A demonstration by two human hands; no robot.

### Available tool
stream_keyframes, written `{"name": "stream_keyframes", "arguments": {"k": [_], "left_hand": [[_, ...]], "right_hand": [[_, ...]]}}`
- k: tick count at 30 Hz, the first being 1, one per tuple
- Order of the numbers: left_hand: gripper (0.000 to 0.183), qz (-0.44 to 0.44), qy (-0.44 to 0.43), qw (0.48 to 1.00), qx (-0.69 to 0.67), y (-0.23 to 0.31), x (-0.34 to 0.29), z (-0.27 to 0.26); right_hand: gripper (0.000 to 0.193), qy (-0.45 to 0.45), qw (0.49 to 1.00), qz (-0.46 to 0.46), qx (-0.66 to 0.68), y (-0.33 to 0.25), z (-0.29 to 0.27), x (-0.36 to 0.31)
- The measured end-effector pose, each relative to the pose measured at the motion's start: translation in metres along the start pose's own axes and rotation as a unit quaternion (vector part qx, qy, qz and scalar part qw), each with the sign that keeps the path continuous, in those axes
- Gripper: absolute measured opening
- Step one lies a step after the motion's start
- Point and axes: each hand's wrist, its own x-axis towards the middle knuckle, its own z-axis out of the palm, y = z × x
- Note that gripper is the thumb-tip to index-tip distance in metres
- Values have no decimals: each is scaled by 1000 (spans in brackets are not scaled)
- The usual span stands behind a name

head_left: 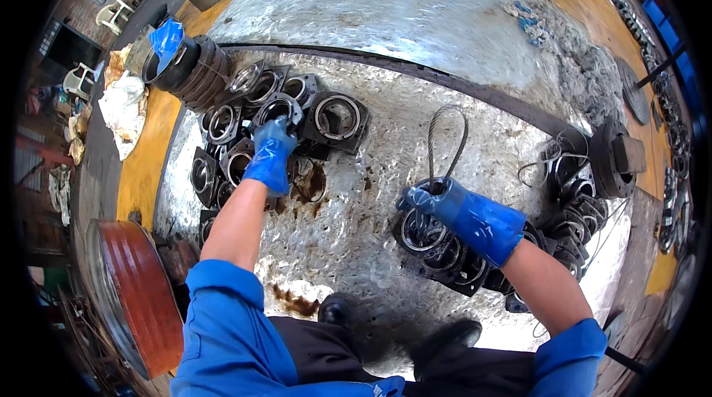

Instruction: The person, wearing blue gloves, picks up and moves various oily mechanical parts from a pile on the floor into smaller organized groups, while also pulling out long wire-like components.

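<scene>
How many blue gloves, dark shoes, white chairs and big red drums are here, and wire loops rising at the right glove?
Blue gloves: 2
Wire loop at the right glove: 1
Dark shoes: 2
White chairs: 2
Big red drum: 1
Total: 8

This looks like an industrial workshop, mechanical in kind. Heavy black square-flanged metal housings with round bores lie heaped on a rough, oil-stained floor edged by yellow-painted strips. A wire-rope loop, rust-red drum, stained rags and blue rubber gloves fit that, as do further metal parts along the right edge.
</scene>
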Motion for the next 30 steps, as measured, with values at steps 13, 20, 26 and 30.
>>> {"name": "stream_keyframes", "arguments": {"k": [13, 20, 26, 30], "left_hand": [[49, 121, 52, 988, 76, 83, -5, -25], [48, 337, -20, 892, 300, 75, -1, 57], [42, 397, 145, 869, 258, 52, 8, 84], [44, 392, 114, 871, 272, 70, 2, 83]], "right_hand": [[40, 13, 998, 24, 64, 8, -21, -6], [43, 5, 997, 23, 69, -1, -19, -4], [39, 0, 997, 18, 73, 16, -16, 6], [37, 12, 997, 39, 71, 24, -16, 5]]}}
